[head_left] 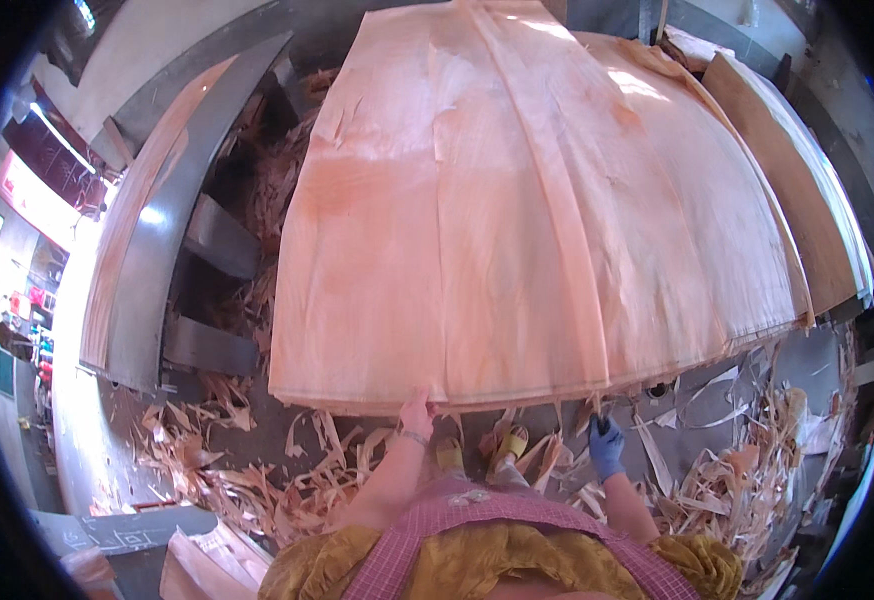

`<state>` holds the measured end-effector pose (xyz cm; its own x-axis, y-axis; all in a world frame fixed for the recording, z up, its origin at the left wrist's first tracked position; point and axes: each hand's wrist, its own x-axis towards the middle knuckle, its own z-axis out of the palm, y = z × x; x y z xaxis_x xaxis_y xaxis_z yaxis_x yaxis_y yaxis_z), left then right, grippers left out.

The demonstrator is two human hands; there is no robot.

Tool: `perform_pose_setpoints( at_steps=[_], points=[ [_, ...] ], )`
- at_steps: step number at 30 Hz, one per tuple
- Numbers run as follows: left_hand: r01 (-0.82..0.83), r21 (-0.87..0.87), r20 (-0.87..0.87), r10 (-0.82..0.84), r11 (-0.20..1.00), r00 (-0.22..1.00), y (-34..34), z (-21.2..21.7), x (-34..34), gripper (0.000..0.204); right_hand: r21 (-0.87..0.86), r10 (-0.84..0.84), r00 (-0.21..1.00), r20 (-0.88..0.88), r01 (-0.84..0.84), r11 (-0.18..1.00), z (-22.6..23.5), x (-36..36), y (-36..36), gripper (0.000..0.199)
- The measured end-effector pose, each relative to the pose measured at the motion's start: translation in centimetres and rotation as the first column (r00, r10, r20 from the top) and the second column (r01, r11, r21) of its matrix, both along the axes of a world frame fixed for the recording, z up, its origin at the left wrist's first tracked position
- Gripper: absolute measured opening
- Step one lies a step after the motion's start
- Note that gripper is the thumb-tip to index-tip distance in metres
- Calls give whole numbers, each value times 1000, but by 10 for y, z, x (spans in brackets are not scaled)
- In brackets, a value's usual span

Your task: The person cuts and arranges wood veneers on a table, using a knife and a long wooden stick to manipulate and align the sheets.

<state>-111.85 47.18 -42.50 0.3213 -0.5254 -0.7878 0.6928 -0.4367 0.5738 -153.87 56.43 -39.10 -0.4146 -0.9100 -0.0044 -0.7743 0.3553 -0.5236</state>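
The edge of the veneer point(362, 275) was pinched by the left hand point(416, 414), best done gently against splitting, while the gloved right hand's point(606, 448) grip could not be told.

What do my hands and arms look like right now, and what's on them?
Your left hand is ungloved, with a thin band around the wrist. Your right hand wears a blue glove. Both forearms are bare below loose, mustard-yellow sleeves.
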Motion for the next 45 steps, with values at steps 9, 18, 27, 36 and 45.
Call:
perform_pose_setpoints(
  at_steps=[9, 18, 27, 36, 45],
  points=[
    [-29, -30, 13, 29, 999, 999, 3, -9, -4, 15, 34, -108, 931, 349, 102, 994, -5, -25, -17, 27],
    [-27, 33, 89, 24, 999, 996, -2, -10, -7, 20, 80, -45, 994, 102, 37, 996, 37, -13, -37, 25],
    [11, -21, 85, -10, 1000, 996, 2, -17, 0, 17, 50, -19, 978, 209, 9, 999, 54, 3, -55, 26],
    [-16, -36, 73, 18, 999, 997, 0, -8, -6, 19, 87, -109, 647, 755, 66, 994, 45, -30, -64, 23],
    [18, 43, 151, -24, 999, 988, -3, -9, -5, 16, 16, -125, 739, 662, 152, 988, 20, -118, -41, 30]
  ],
)
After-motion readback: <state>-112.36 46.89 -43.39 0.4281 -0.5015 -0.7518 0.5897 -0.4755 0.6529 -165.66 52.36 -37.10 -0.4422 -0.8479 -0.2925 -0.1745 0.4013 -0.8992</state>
